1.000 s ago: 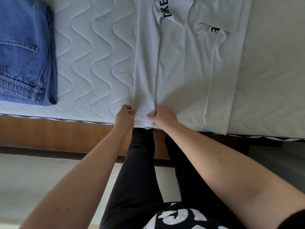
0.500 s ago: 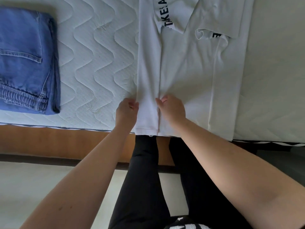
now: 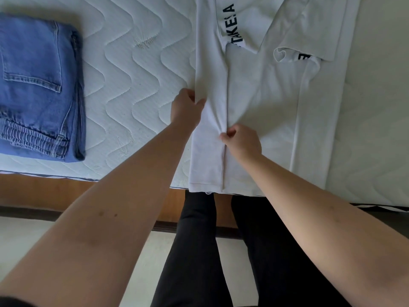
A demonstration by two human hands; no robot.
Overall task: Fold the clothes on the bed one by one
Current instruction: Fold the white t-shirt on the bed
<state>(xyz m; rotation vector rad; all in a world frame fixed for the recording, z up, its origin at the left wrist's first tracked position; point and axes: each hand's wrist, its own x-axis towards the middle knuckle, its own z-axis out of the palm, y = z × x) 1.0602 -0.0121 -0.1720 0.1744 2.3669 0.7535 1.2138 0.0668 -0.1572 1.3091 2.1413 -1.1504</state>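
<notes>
**Both my hands on the folded strip of the white shirt**

From the head camera, looking down over my forearms: the white shirt point(image 3: 261, 103) lies flat on the quilted mattress point(image 3: 132, 85), right of the middle, its bottom hem lined up with the near edge of the bed just above my legs. Both long sides are already turned inward, so it reads as a tall narrow panel with a folded strip running down each side. Black lettering runs along a band near the top of the left strip, and another scrap of black print shows beside a curled sleeve edge further right. The cloth is smooth apart from small creases bunching where my fingers grip.

My left hand point(image 3: 186, 109) sits at the outer edge of the left strip, fingers curled and pinching the fabric there. My right hand point(image 3: 242, 141) is lower and on the inner edge of the same strip, thumb and fingers pinched on the cloth, which puckers at that spot. The strip lies between my two hands.

Well to the left, a folded pair of blue jeans point(image 3: 37, 85) rests on the mattress, apart from the shirt.
</notes>
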